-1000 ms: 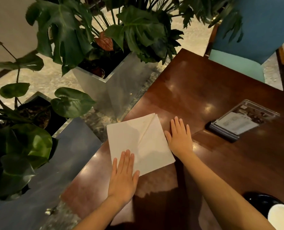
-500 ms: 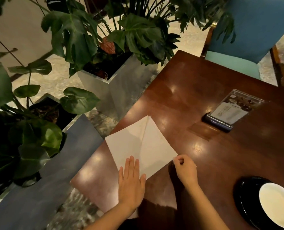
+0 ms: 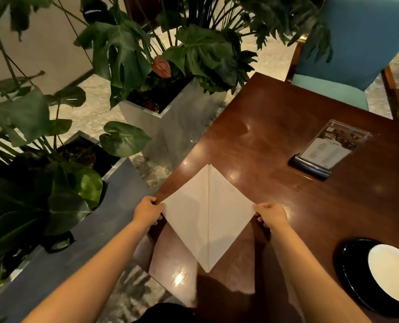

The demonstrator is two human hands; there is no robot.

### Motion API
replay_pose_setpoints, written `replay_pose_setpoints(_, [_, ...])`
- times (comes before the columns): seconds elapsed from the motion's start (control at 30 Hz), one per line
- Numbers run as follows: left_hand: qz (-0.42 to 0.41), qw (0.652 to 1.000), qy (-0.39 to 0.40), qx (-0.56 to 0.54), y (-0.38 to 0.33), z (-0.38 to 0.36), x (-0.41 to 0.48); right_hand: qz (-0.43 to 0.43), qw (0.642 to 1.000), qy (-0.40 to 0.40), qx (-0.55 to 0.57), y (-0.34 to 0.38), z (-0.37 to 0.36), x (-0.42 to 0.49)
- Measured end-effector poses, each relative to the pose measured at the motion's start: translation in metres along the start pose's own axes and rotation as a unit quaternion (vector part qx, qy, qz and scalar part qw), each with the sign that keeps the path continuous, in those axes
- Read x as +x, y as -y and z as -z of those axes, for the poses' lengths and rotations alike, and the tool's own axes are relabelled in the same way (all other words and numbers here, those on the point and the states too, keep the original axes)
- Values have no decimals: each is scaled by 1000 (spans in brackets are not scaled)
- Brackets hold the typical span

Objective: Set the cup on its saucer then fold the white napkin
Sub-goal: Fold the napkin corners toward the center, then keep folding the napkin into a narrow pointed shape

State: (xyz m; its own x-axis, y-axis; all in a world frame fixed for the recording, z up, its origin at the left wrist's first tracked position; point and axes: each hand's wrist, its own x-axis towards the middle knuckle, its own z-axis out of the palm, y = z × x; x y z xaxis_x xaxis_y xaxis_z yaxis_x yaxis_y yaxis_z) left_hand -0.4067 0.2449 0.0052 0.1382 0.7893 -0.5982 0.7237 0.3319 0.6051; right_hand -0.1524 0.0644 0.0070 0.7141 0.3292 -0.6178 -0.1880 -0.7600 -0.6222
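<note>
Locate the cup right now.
Head view, bottom right corner: the white cup sits on the black saucer, right of the napkin, near the table's near edge.

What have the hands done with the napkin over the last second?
Both hands were flat on or beside the napkin; now the left hand pinches its left corner and the right hand its right corner, and the napkin has turned to lie as a diamond with its crease pointing away. The cup remains on its saucer, and the menu stand has not moved.

Two bare forearms, sleeveless to the frame edge; left hand (image 3: 148,212) and right hand (image 3: 272,216) ungloved, ringless.
</note>
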Motion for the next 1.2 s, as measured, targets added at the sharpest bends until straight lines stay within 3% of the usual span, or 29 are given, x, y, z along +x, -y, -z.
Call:
replay_pose_setpoints(0.2, [59, 993, 83, -54, -8, 8, 5, -39, 998, 40, 26, 9, 12, 3])
replay_pose_setpoints(0.33, [62, 979, 131, -143, -12, 16, -1, -64, 990, 58, 115, 7, 16, 9])
replay_pose_setpoints(0.4, [66, 969, 140, -191, -12, 18, -3, -96, 967, 98, 214, 4, 19, 11])
replay_pose_setpoints(0.47, [76, 956, 140, -247, -10, 19, -4, -135, 915, 174, 336, 2, 23, 12])
replay_pose_setpoints(0.57, [78, 940, 142, -301, -6, 17, -2, -167, 868, 240, 402, 1, 29, 11])
replay_pose_setpoints(0.77, [57, 952, 111, -279, -6, 7, -8, -167, 877, 208, 400, 5, 25, 9])
replay_pose_setpoints(0.97, [21, 938, 84, -336, -14, 5, -13, -158, 823, 209, 505, 0, 24, 10])
replay_pose_setpoints(1.03, [-13, 935, 89, -343, -19, 11, -14, -127, 831, 212, 498, 4, 31, 6])
replay_pose_setpoints(1.2, [-143, 950, 100, -261, -34, 31, -26, 47, 925, 148, 346, 29, 54, -10])
